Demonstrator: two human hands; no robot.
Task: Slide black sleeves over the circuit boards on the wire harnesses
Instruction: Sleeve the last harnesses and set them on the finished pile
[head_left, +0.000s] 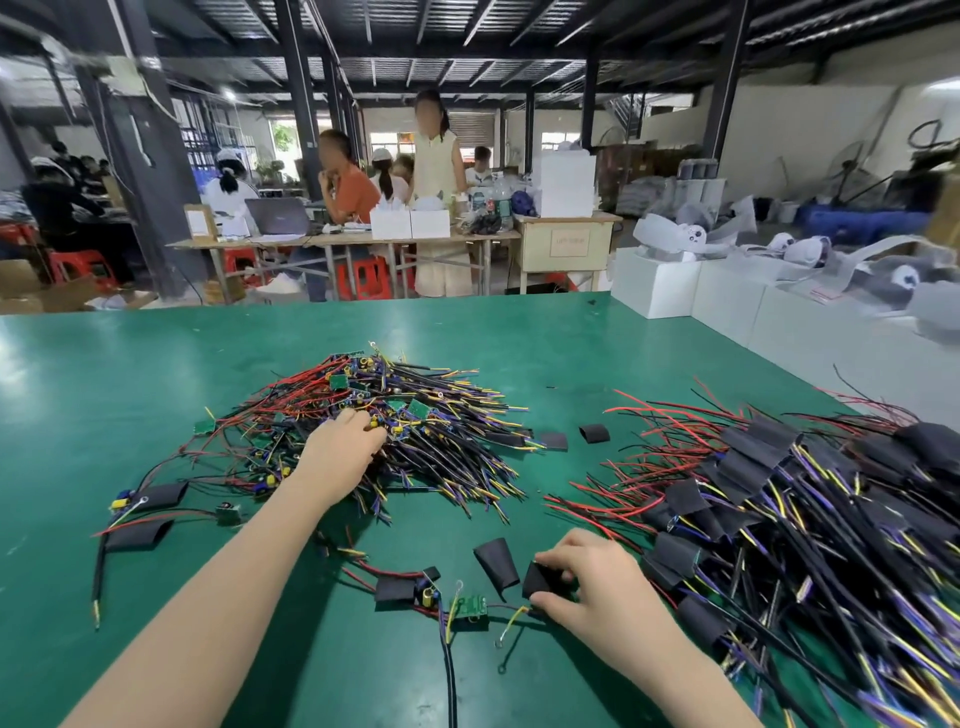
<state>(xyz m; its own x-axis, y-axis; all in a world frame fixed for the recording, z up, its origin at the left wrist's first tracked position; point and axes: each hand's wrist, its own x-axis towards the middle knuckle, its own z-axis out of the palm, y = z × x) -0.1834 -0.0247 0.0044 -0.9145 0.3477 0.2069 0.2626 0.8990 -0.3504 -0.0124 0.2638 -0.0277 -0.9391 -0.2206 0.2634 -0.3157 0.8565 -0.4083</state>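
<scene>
No brand or label can be read here; the paper sign (570, 243) on the beige cabinet (566, 248) in the back carries writing, but it is too blurred to make out. The left hand (343, 441) reaches forward into the pile of unsleeved wire harnesses (384, 431) in the middle of the green table (104, 395), with its fingers curled down among the wires and small green circuit boards — whether it really grips one harness cannot be told, because the fingertips are hidden in the tangle. The right hand (587, 587) is close to the near edge and pinches a flat black sleeve (537, 579) between thumb and fingers, so this hand is clamped on the sleeve. Just to the left of it another black sleeve (497, 567) lies loose on the table. In front of the right hand lies one harness with a bare green circuit board (470, 608), and beside it a further sleeve (396, 590) sits already on the wires. Two loose sleeves (594, 433) lie between the piles. On the right side a big pile of finished harnesses (779, 499) shows many black sleeves over the boards, with red, yellow and purple wires coming out. Behind the table, people (436, 192) sit and stand at a long workbench — white boxes (727, 296) stand at the right.
</scene>
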